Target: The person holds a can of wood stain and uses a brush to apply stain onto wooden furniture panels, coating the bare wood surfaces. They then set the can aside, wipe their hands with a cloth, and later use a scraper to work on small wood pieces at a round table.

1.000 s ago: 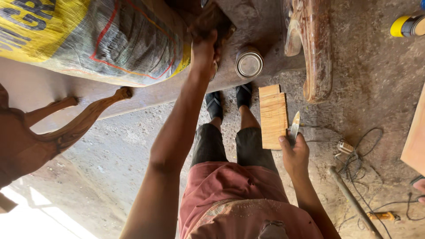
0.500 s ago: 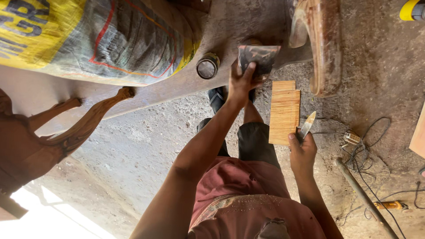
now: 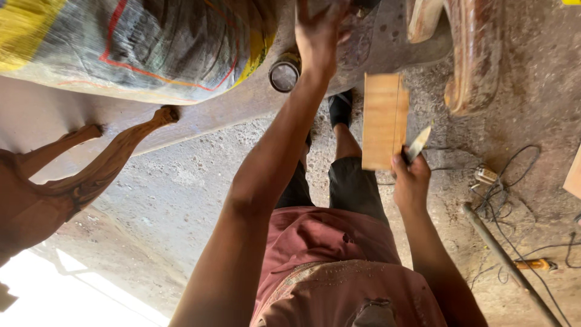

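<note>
Plank [image 3: 384, 121] + blade [image 3: 419, 144] clamped in right hand [image 3: 411, 181] grip; left hand [image 3: 319, 33] open, near tin [image 3: 284, 74].

In your right hand [image 3: 411, 181] you hold a flat wood board [image 3: 384, 120], pale, smooth and matt, and a shiny metal blade [image 3: 419, 144]. Near your left hand [image 3: 321, 30] sits a round metal tin [image 3: 284, 72] with a dull lid. The big sack [image 3: 133, 45] looks like glossy plastic. The carved chair leg [image 3: 103, 163] is smooth brown wood. The floor [image 3: 181, 194] is rough and dusty.
</note>
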